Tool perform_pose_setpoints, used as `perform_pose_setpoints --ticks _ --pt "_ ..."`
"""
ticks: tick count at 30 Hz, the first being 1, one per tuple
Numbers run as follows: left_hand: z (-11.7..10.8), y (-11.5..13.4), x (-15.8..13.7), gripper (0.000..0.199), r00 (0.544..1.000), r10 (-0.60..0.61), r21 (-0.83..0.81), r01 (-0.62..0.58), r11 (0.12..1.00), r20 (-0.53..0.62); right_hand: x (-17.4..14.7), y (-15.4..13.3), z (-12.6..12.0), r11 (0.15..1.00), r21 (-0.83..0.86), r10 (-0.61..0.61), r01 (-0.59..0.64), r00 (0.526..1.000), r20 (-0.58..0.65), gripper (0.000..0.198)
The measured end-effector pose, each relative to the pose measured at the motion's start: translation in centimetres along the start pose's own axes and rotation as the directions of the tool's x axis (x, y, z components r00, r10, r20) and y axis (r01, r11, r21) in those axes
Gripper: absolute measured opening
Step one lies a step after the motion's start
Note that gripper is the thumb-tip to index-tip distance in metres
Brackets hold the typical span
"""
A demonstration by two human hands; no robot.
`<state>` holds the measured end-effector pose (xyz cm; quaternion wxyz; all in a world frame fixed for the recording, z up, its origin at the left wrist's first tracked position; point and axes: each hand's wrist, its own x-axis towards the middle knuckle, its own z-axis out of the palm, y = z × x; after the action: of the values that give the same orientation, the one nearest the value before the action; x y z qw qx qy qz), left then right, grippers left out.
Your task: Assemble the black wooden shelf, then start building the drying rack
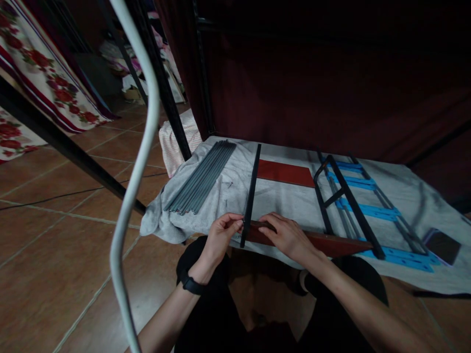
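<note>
One black bar (251,196) between left hand (223,233) and right hand (285,235)

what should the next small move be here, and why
I'd probably press the near reddish-brown board snugly against the black bar with the right hand. That hand grips the board's top edge near the bar, while the left hand is at the bar's other side, so the joint seems to need steadying. What the left hand pinches is too small to tell.

Left of centre, smooth, metal-looking rods (203,177) lie on matt, wrinkled cloth (290,202); lower centre, the brown board (333,242) looks wooden.
</note>
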<state>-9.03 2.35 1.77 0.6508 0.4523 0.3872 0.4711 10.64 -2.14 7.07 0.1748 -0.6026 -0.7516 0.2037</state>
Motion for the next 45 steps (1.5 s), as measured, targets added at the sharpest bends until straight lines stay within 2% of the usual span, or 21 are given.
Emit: perform_pose_setpoints --ticks 3,5,10,15,19,22,25,29,37,41,45 --pt "-0.11 0.12 -0.11 0.027 0.999 -0.034 -0.052 0.035 0.998 0.013 0.02 -0.08 -0.05 1.0 0.0 0.0 0.0 1.0 0.003 0.019" --pt "-0.11 -0.01 -0.04 0.024 0.999 -0.032 -0.076 0.032 0.997 -0.002 0.02 -0.11 -0.08 1.0 -0.006 0.006 -0.006 1.0 0.003 0.019" --pt "-0.17 -0.33 0.15 0.018 1.0 0.005 0.026 -0.004 1.0 -0.023 -0.03 -0.02 -0.18 1.0 0.011 -0.018 0.018 1.0 -0.003 0.02" --pt "-0.14 0.09 -0.19 0.031 0.999 -0.047 -0.072 0.048 0.996 0.006 0.02 -0.03 -0.22 1.0 0.004 -0.015 0.015 1.0 0.001 0.02" --pt "0.14 -0.15 -0.15 0.021 0.999 -0.014 -0.002 0.014 1.0 -0.036 -0.07 -0.02 -0.24 1.0 0.017 -0.026 0.026 1.0 -0.011 0.02" --pt "0.09 -0.22 -0.12 0.019 1.0 0.006 0.045 -0.005 0.999 -0.019 -0.13 0.03 -0.21 0.999 0.029 -0.037 0.038 0.999 -0.024 0.02" --pt "0.02 -0.12 -0.2 0.022 1.0 -0.007 0.016 0.007 1.0 0.017 -0.11 0.05 -0.12 0.999 0.031 -0.031 0.031 0.999 -0.024 0.019" --pt "0.27 -0.33 -0.14 0.02 1.0 -0.008 -0.033 0.008 0.999 -0.006 -0.1 0.23 0.03 0.999 0.033 -0.034 0.035 0.999 -0.032 0.019" --pt "-0.02 0.06 0.07 0.021 0.999 -0.03 -0.028 0.031 0.999 0.027 -0.07 0.37 0.17 0.999 0.025 -0.028 0.029 0.998 -0.053 0.018" --pt "0.37 0.07 0.0 0.025 0.998 -0.057 -0.097 0.055 0.994 -0.018 -0.07 0.19 0.05 0.999 0.031 -0.025 0.027 0.999 -0.047 0.019" --pt "0.47 -0.06 -0.07 0.021 1.0 -0.02 -0.021 0.019 1.0 -0.023 -0.11 0.25 0.03 0.998 0.04 -0.037 0.039 0.998 -0.059 0.017"
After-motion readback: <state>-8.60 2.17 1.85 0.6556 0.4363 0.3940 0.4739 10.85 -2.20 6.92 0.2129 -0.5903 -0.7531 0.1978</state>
